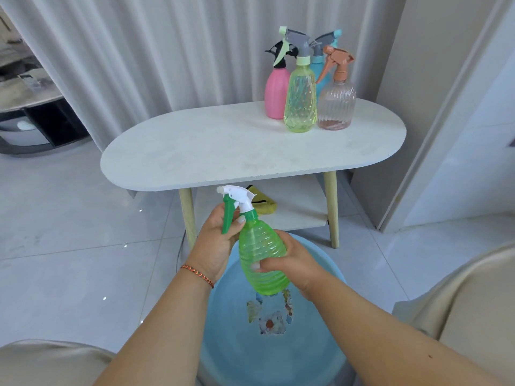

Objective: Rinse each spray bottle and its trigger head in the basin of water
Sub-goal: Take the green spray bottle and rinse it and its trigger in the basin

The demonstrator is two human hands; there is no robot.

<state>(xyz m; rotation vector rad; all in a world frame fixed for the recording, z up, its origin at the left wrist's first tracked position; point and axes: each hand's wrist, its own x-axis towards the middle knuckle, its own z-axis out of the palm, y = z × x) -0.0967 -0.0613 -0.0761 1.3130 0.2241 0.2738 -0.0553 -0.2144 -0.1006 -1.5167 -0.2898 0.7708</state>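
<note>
- While the green spray bottle [263, 260] hangs tilted above the blue basin [328, 263], we see it gripped by both hands, its base lowest and its head leaning up and to the left.
- Our left hand [216, 243] closes around the neck, thumb pressed against the green collar, fingers curled behind the green trigger lever.
- The white trigger head [237, 197] is on the bottle, nozzle pointing left.
- Our right hand [292, 260] wraps the ribbed body from the right, thumb across the front and fingers hidden behind.
- A braided orange bracelet [198, 274] circles the left wrist.
- The basin sits on the tiled floor between our knees, just in front of the oval white table [223, 151]; a faded picture [270, 316] shows on its bottom. We cannot tell the water level.
- On the table's far right end four more bottles stand upright in a tight cluster: a pink bottle [276, 91] with a black head, a yellow-green bottle [301, 101] with a grey head, a clear pinkish bottle [337, 104] with a terracotta head, and a light blue bottle [319, 71] behind them, mostly hidden.
- A yellow cloth item [263, 204] lies on the table's lower shelf.
- A pale pleated curtain [139, 65] hangs behind the table.
</note>
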